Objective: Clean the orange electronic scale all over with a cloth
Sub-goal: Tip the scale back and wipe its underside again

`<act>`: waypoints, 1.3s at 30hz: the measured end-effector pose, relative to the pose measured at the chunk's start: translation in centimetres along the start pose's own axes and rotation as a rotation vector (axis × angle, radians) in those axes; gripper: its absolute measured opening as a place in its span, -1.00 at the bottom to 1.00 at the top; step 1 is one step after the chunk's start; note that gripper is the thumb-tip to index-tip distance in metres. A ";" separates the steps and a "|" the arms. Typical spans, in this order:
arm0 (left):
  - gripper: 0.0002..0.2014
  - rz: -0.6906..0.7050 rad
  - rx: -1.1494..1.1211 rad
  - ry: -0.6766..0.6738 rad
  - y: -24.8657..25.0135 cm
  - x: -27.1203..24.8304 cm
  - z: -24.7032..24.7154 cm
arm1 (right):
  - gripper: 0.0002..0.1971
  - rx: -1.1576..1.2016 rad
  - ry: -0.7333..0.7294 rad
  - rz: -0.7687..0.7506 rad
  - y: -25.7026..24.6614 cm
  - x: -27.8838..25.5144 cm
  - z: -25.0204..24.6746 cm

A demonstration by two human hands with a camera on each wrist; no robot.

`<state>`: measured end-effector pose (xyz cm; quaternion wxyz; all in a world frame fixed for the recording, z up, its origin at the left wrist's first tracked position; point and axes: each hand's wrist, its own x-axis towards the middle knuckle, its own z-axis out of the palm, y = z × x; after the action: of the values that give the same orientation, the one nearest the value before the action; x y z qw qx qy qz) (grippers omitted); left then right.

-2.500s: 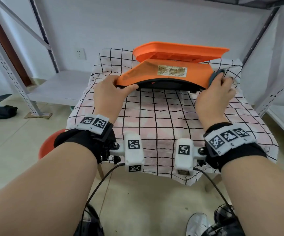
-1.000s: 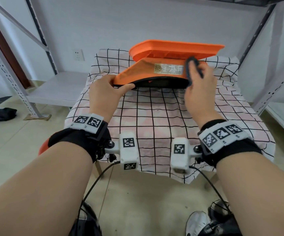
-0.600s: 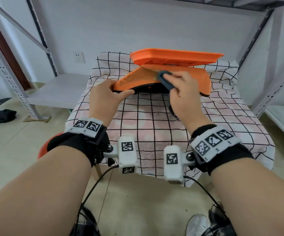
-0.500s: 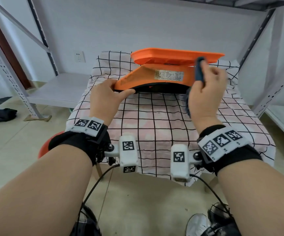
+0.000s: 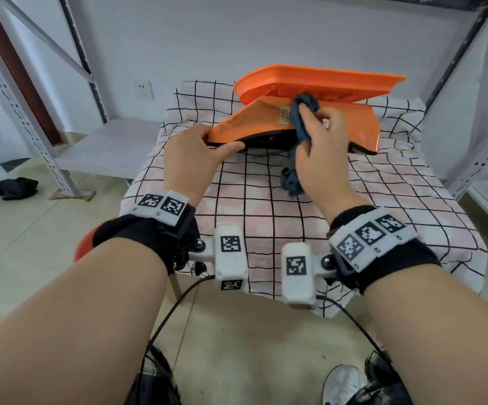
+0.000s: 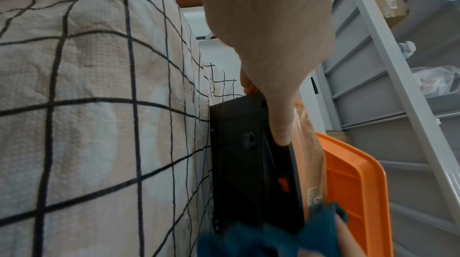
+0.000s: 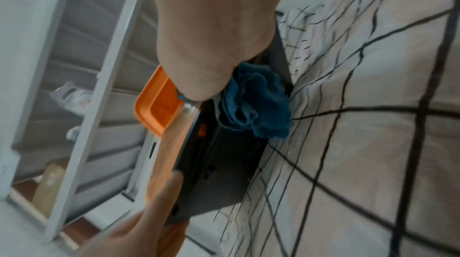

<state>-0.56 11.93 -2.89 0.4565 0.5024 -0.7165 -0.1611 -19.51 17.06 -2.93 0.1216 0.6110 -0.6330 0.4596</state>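
I see the orange electronic scale (image 5: 310,124) lying toward the far edge of the counter (image 5: 412,200), tipped up so its near rim is lifted and its black underside faces me, the orange weighing tray (image 5: 318,83) standing off above the body. My left hand (image 5: 193,150) pinches the scale's near left corner, thumb under the black base and fingers on the orange top, propping it at that tilt. My right hand (image 5: 316,141) is curled round the dark blue cloth (image 5: 301,121), pressing a wad of it on the sloped orange face by the label, with the loose tail hanging beside the scale's front edge. I judge the job partway: the sloped face is under the cloth now, while the tray, the right end and the black underside show no sign either way, so I count them as left. Beyond the scale's far side the checked cover drops off near the wall; to its right a grey shelving upright (image 5: 456,62) stands close, so room for sweeping is freest on the near side.
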 end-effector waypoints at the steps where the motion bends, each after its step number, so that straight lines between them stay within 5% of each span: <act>1: -0.60 0.003 0.005 -0.005 0.0 0.0 0.0 | -0.45 -0.027 0.032 0.017 0.8 0.1 -0.4; 7: -0.60 0.029 0.057 -0.010 0.1 0.0 -0.1 | -0.44 -0.184 0.152 0.228 3.8 -0.4 -2.7; 12: -0.68 0.083 0.095 -0.068 -0.5 0.0 -0.2 | -0.45 -0.111 0.242 0.253 2.5 -0.1 -1.1; 21: -0.71 0.031 0.074 -0.025 -0.7 0.0 0.0 | -0.50 0.008 -0.060 -0.002 0.0 -1.4 0.1; 30: -0.63 0.068 0.066 -0.066 0.0 -0.3 -0.5 | -0.55 -0.074 0.173 0.312 3.6 -0.7 -3.5; 39: -0.64 0.083 0.098 -0.062 -0.6 -0.3 -0.5 | -0.59 0.025 -0.067 0.112 -1.2 -1.2 -1.0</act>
<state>0.22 12.07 -3.15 0.4151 0.4888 -0.7576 -0.1221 -18.57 18.77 -2.76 0.0666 0.5912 -0.6640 0.4529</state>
